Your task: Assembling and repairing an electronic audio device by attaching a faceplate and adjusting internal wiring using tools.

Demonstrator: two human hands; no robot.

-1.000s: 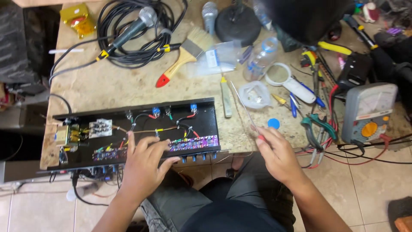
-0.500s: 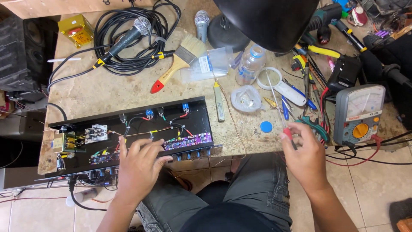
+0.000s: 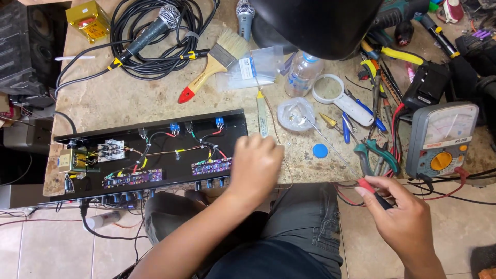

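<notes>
A long black open amplifier chassis [image 3: 155, 134] with small circuit boards and coloured wires lies along the near edge of the stone worktop [image 3: 129, 98]. My left hand [image 3: 256, 166] sits at the chassis's right end, fingers curled under; what they grip is hidden. My right hand [image 3: 405, 219] is off the table's near edge, below the green pliers [image 3: 377, 155], pinching the red and black test probes [image 3: 372, 191]. Their leads run toward the analog multimeter [image 3: 442, 139] at the right.
Further back lie a coiled black cable with a microphone [image 3: 150, 31], a paintbrush [image 3: 212, 64], a screwdriver [image 3: 262, 116], a plastic bottle [image 3: 302, 72], a magnifier [image 3: 328, 88] and a blue cap [image 3: 320, 150]. A black lamp shade [image 3: 320, 26] overhangs. Several hand tools crowd the right side.
My left hand slid right from flat on the chassis boards to its right end and curled. My right hand moved right and down off the table and took up the probes.
</notes>
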